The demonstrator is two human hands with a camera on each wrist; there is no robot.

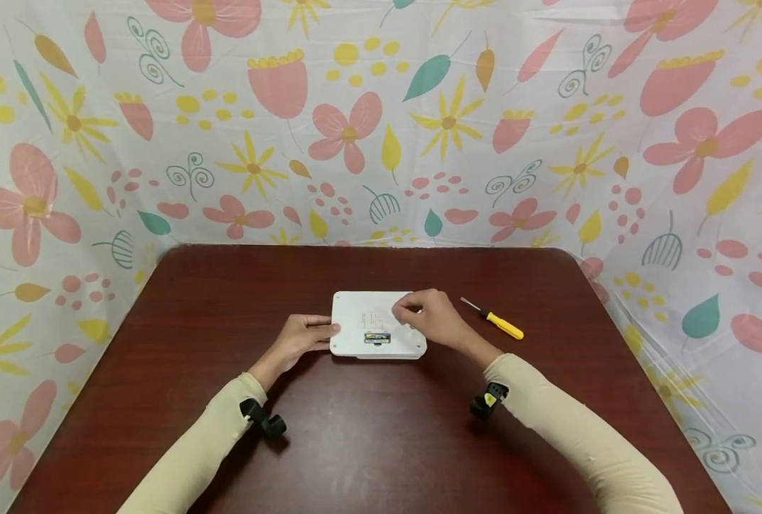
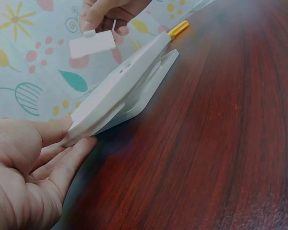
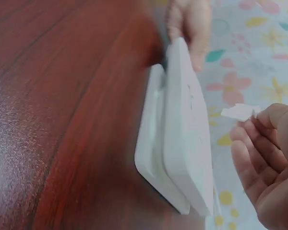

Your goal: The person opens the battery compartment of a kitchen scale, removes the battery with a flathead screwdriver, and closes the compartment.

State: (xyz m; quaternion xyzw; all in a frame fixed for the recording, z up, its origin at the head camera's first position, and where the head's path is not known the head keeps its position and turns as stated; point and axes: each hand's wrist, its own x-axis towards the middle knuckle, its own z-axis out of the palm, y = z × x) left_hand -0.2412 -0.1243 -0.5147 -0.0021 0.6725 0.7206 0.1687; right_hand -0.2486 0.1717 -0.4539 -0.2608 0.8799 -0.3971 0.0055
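- Right hand [image 1: 434, 315] has thumb and fingertips pinched on a small white battery cover [image 2: 92, 44], other fingers loosely curved. Cover is held up off the white device [image 1: 349, 330], over its right-hand portion.
- Governing relation, as judged: the uncovered battery compartment [image 1: 377, 344] lies to the left of the right hand and nearer the person. Its long axis runs left to right, parallel with the device's longer sides. By fingertips, the right hand is nearer to it than the left.
- Left hand [image 1: 302, 334] grips the device's left edge, thumb on the upper face and fingers underneath; it appears to be steadying the piece.
- Device sits at the middle of the tabletop [image 1: 381, 435], between both hands, compartment side upward.
- Device construction: flat rectangular slab, rounded corners, smooth finish, apparently plastic. Side views show a lower white section [image 2: 151, 93] beneath, with a gap between the layers. Printed text [image 1: 373, 318] is not legible.
- Compartment contains at least one battery [image 1: 377, 336] in a shiny wrapper; exact count cannot be established.
- Cover: thin, rectangular, small tab on one edge.
- Screwdriver [image 1: 505, 326]: yellow handle, slim shaft, lying right of the device, tip directed leftward and away from the person.
- Tabletop surface: dark reddish brown, wood-grained, reflective.
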